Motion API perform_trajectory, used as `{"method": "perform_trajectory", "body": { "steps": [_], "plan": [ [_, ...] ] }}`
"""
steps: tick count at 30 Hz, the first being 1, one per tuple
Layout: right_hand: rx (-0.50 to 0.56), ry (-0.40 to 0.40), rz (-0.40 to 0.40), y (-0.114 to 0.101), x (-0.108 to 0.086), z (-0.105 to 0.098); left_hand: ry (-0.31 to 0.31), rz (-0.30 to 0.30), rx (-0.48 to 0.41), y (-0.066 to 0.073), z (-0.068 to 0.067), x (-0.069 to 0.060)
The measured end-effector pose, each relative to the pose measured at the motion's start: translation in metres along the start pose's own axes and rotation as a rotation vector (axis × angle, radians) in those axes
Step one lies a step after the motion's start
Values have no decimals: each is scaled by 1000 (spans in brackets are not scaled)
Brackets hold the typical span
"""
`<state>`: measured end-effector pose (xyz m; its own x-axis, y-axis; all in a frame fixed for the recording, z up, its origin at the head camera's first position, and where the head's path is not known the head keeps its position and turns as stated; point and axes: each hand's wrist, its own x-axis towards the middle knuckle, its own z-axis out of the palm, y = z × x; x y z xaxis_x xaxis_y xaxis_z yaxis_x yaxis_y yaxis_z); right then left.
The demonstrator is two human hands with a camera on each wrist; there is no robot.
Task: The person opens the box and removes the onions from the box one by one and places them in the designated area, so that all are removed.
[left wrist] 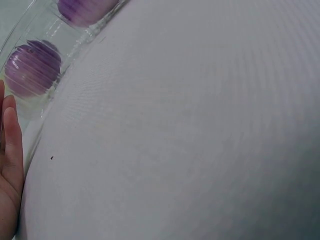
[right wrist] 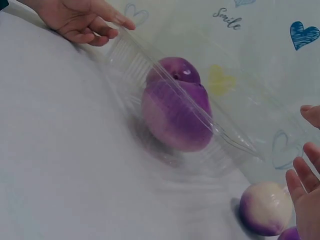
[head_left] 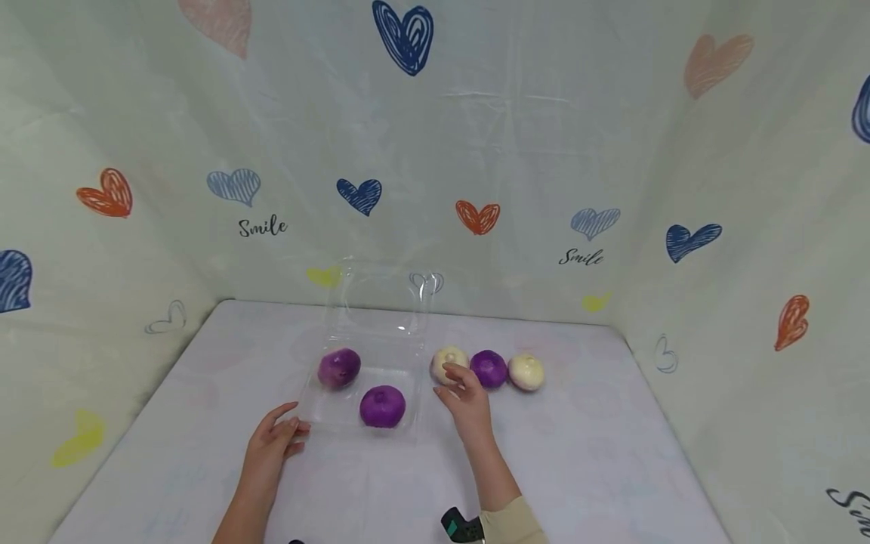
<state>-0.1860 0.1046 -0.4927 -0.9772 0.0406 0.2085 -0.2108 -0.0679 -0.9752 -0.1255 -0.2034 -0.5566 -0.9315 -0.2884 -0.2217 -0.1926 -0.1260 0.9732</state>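
A clear plastic container (head_left: 326, 412) with its lid (head_left: 381, 298) raised at the back holds two purple onions, one at back left (head_left: 339, 368) and one at front right (head_left: 383, 406). My left hand (head_left: 268, 446) is at the container's left front corner, fingers loosely bent and touching or nearly touching its edge. Just right of the container my right hand (head_left: 467, 404) hovers with parted, relaxed fingers before a whitish onion (head_left: 447, 364); the right wrist view shows a gap between hand (right wrist: 307, 195) and onion (right wrist: 266, 208).
Right of the whitish onion, a purple onion (head_left: 489, 369) and another whitish one (head_left: 526, 372) stand in a row on the white table (head_left: 578, 461). A curtain (head_left: 516, 151) printed with hearts hangs behind the table and at both sides.
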Motion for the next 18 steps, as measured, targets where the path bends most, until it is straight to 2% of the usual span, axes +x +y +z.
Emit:
{"method": "perform_trajectory", "body": {
  "steps": [3,10,14,18],
  "plan": [
    [-7,-42,-8,0,-4,8,-8,10,1,0,-1,0],
    [29,-152,-56,21,-5,24,-10,-1,1,1,-1,-1],
    [34,-226,-96,25,-8,31,-6,-9,2,3,0,-1],
    [19,-262,-95,27,-10,36,-12,-1,3,3,0,-1]
  ]
}}
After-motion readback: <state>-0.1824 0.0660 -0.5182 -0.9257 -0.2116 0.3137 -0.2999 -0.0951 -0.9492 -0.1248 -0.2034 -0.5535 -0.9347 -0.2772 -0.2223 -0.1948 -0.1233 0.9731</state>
